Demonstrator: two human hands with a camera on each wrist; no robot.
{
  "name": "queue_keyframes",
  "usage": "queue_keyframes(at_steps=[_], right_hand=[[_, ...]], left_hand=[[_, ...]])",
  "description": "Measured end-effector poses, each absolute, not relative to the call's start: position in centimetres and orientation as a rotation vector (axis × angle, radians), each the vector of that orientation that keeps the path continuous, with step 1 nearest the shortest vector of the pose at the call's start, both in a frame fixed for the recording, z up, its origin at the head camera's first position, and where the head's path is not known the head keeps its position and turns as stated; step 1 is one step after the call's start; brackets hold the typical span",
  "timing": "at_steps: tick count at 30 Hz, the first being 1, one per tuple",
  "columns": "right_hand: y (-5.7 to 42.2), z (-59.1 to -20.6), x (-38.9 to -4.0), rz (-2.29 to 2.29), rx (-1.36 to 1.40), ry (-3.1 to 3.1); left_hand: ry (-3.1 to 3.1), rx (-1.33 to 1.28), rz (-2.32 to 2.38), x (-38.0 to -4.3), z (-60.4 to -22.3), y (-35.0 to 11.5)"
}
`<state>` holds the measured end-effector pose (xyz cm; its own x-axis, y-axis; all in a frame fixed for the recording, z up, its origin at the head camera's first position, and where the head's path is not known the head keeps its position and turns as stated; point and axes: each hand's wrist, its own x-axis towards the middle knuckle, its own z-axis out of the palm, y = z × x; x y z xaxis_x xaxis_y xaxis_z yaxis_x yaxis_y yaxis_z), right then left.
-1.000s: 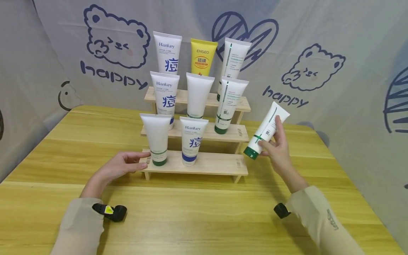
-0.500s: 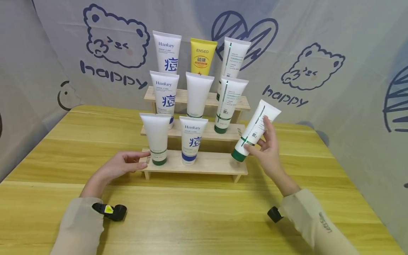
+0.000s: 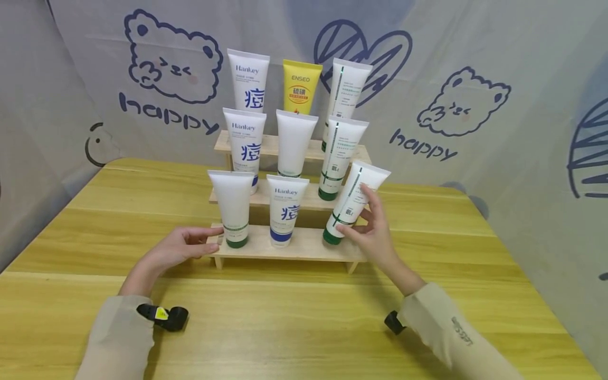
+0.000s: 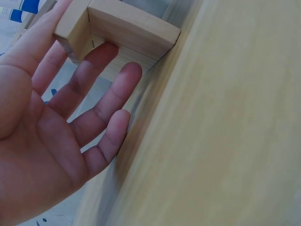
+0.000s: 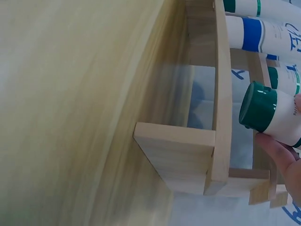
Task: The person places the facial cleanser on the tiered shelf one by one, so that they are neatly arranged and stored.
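Observation:
My right hand [image 3: 378,237] holds a white squeeze tube [image 3: 353,198] with a green cap, tilted with its top to the right, over the right end of the bottom shelf [image 3: 306,245]. In the right wrist view a small gap shows between the green cap [image 5: 258,107] and the shelf. At the left end of the wooden stand, my left hand [image 3: 178,245] grips the bottom shelf's edge with thumb and fingers. Other fingers lie loosely under the shelf in the left wrist view. Standing on that shelf are a plain white tube [image 3: 231,206] and a blue-banded Hankey tube [image 3: 286,211].
On the middle shelf [image 3: 304,195] stand a Hankey tube [image 3: 244,137], a plain white tube [image 3: 295,142] and a green-capped tube [image 3: 342,153]. The top shelf [image 3: 273,145] bears three more, including a yellow tube [image 3: 301,84]. A printed curtain [image 3: 285,31] hangs behind the wooden table [image 3: 266,322].
My right hand has carried the green-capped tube leftward, from beside the stand to over the bottom shelf's right end; the tube leans less. The left hand has stayed put.

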<state>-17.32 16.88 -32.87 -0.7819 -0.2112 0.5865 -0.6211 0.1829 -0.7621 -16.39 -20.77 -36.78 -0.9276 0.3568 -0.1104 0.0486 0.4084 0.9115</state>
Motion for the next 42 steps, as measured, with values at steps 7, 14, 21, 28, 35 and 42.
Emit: queue_keyframes(at_steps=[7,14,21,28,35,42], right_hand=[[15.9,-33.7,-17.1,1.438,0.864,-2.174],[15.5,-33.8,-17.0,1.277,0.956,-2.175],[15.6,-34.4,-17.1,1.248,0.991,-2.142],[15.7,-34.4,-16.5,1.31,0.97,-2.128],[15.9,-33.7,-15.4,1.321,1.025,-1.968],[15.9,-32.9,-13.9,1.348,1.031,-1.85]], left_hand=[[2.386,0.356,1.518,-16.4,-36.9,-20.8],[2.383,0.356,1.533,-16.3,-36.9,-20.7],[2.396,0.36,1.534,-16.3,-36.7,-20.7],[2.407,0.365,1.53,-16.3,-36.9,-20.6],[2.453,0.398,1.482,-16.0,-36.5,-20.5],[2.622,0.454,1.417,-14.8,-35.9,-20.8]])
